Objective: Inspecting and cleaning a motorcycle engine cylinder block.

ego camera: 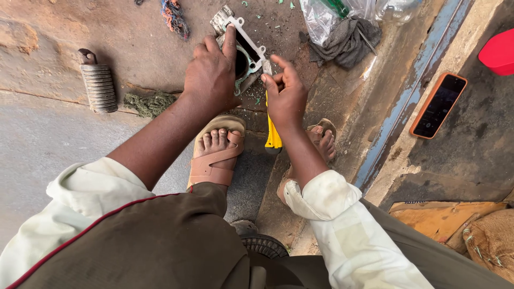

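My left hand [211, 75] presses down on a flat metal engine part [247, 53] with a round bore, lying on the dirty concrete floor; the index finger lies along its rim. My right hand [286, 96] grips a yellow-handled utility knife [273, 136], its blade end against the part's right edge near greenish gasket remains. The handle pokes out below the wrist. Both sandalled feet sit just beneath the hands.
A ribbed metal footpeg [98, 85] lies at left, a green fibre wad [150, 103] beside it. A grey rag [342, 43] and plastic bags sit at top right. A phone in an orange case [439, 105] rests on the right ledge, past a blue metal rail [412, 91].
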